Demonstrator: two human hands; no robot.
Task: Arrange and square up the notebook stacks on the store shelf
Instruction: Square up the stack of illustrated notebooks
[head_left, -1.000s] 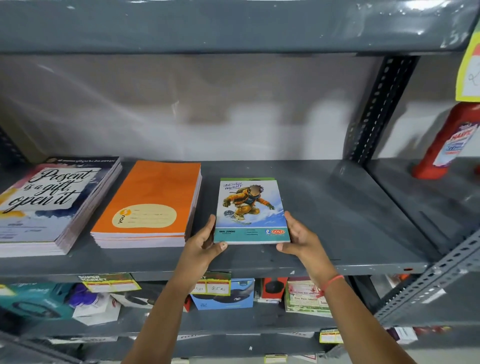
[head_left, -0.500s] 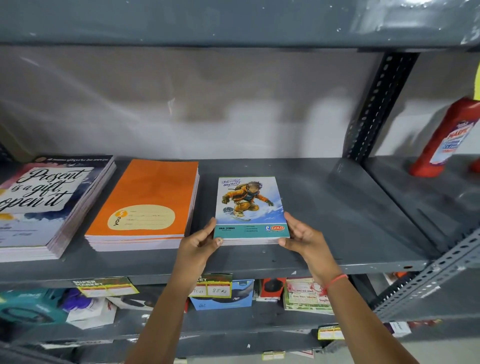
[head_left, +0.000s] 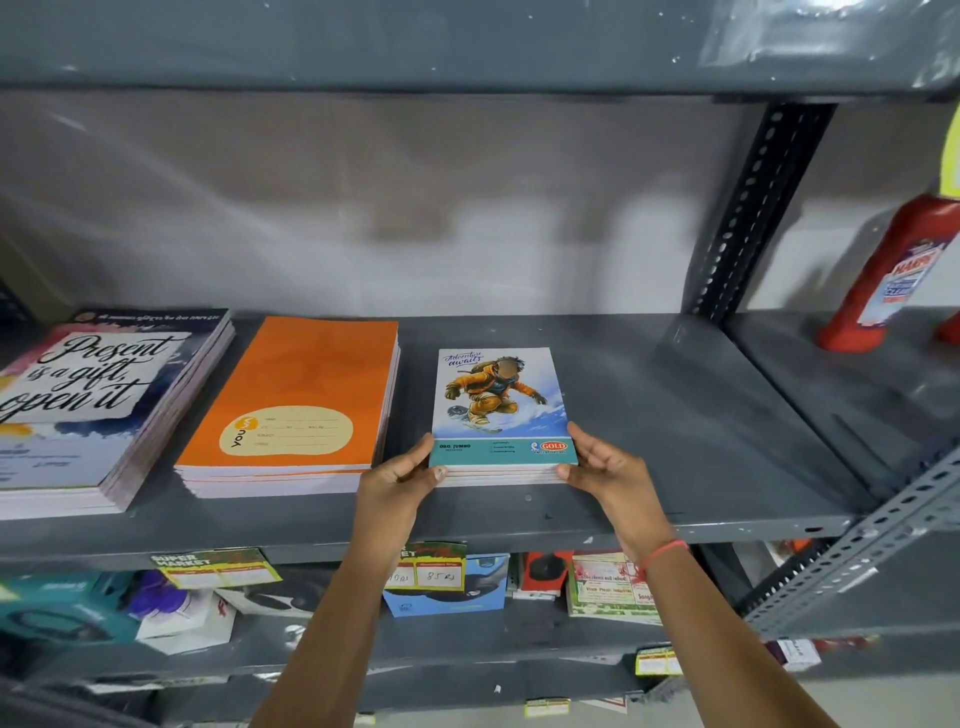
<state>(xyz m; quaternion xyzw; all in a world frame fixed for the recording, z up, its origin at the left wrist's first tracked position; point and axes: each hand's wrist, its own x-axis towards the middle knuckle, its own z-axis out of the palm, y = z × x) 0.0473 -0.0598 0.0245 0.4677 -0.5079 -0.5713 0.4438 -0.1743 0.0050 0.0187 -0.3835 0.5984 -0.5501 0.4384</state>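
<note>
A small stack of notebooks with a snowboarder cover (head_left: 498, 400) lies flat on the grey metal shelf (head_left: 675, 415). My left hand (head_left: 400, 480) grips its near left corner, thumb along the left edge. My right hand (head_left: 605, 467) grips the near right corner. To the left lies an orange notebook stack (head_left: 296, 405), its layers slightly stepped. Further left, a taller stack with a "Present is a gift, open it" cover (head_left: 88, 400) runs off the frame's left edge.
A red bottle (head_left: 888, 275) stands on the neighbouring shelf at the right, beyond a perforated upright post (head_left: 753, 208). Another shelf board hangs overhead. Below, a lower shelf holds boxed goods and price tags (head_left: 431, 571). Bare shelf surface lies right of the snowboarder stack.
The snowboarder stack sits slightly further back on the shelf and both hands have closed in on its near corners. The camera view shifted a little.
</note>
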